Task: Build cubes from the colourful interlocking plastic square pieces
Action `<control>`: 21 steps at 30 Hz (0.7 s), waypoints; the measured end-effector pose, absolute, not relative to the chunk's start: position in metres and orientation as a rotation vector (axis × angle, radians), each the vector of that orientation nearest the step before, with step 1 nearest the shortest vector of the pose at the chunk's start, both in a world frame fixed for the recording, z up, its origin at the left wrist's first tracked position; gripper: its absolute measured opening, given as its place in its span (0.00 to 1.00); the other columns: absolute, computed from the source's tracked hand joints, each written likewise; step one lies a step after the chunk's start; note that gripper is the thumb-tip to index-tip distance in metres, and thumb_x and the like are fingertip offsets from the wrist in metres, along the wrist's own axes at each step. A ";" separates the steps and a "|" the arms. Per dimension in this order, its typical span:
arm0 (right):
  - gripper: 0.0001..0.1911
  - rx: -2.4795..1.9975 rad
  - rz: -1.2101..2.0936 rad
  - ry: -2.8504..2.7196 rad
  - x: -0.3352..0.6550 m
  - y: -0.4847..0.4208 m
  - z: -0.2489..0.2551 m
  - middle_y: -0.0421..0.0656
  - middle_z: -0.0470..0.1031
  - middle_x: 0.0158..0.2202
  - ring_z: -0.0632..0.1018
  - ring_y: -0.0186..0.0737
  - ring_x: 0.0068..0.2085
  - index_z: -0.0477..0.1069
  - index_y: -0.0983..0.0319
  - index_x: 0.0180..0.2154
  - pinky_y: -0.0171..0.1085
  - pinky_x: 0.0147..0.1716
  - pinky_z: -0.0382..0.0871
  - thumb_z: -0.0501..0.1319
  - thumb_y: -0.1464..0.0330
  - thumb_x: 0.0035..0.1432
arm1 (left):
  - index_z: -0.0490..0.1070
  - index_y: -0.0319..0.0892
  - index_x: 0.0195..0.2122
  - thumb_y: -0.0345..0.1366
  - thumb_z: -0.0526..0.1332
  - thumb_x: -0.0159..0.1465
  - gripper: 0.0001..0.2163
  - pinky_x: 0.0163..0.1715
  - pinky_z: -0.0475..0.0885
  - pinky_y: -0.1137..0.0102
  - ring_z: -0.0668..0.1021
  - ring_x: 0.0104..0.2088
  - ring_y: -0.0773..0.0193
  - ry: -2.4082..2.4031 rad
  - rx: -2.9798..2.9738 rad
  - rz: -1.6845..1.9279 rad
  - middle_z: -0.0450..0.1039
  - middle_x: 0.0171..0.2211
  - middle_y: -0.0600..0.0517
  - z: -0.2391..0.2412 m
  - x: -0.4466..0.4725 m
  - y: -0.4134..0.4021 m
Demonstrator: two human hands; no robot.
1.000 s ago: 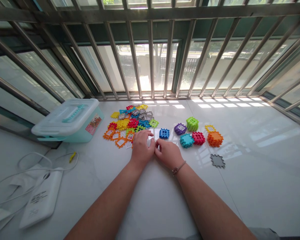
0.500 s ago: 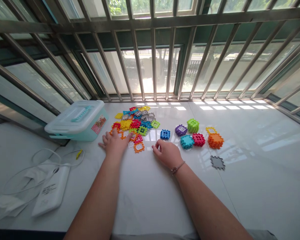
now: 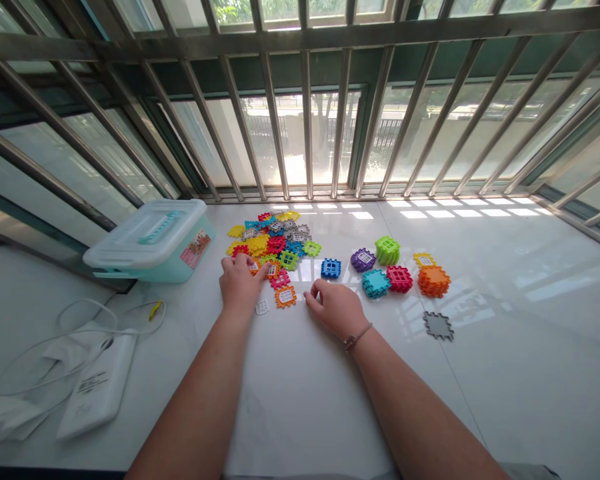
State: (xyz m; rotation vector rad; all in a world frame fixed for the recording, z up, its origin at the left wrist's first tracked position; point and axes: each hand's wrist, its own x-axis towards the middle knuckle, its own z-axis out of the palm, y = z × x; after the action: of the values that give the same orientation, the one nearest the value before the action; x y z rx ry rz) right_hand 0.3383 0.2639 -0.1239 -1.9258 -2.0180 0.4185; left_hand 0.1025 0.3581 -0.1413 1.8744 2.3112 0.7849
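My left hand [image 3: 243, 283] is at the near edge of a mixed pile of notched plastic building tiles [image 3: 276, 245]. Its fingers curl and the thumb closes in around orange tiles [image 3: 254, 268]; the fingertips are partly hidden. Close by lie an orange tile with a white window [image 3: 285, 297], a pink tile [image 3: 280, 279] and a loose white window piece [image 3: 262, 307]. My right hand [image 3: 336, 308] rests on the floor with fingers curled in, and nothing shows in it. Just beyond it sits a blue tile stack [image 3: 331, 268].
To the right stand stacks in purple [image 3: 363, 260], green [image 3: 387, 251], turquoise [image 3: 376, 283], red [image 3: 399, 279] and orange [image 3: 434, 281], plus a grey tile [image 3: 439, 326]. A lidded box [image 3: 147, 240], a white power bank [image 3: 97, 387] and cables are at left. Metal bars [image 3: 307, 133] run behind.
My left hand has drawn its spread fingers inward and shifted slightly right. The near orange tile moved a little right, and the white window piece came nearer. My right hand stays put.
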 end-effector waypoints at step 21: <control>0.13 -1.876 0.456 -1.991 0.339 0.265 -0.126 0.40 0.81 0.31 0.76 0.39 0.32 0.76 0.55 0.37 0.37 0.30 0.47 0.62 0.55 0.72 | 0.72 0.46 0.47 0.41 0.67 0.67 0.11 0.36 0.73 0.70 0.76 0.32 0.64 1.720 1.630 1.590 0.76 0.37 0.55 -0.129 0.125 0.349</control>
State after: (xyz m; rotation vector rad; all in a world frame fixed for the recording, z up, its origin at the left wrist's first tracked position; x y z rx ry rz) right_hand 0.3393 0.2653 -0.1263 -1.8762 -1.9907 0.4564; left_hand 0.1247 0.3494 -0.1291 1.6298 1.7195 1.5897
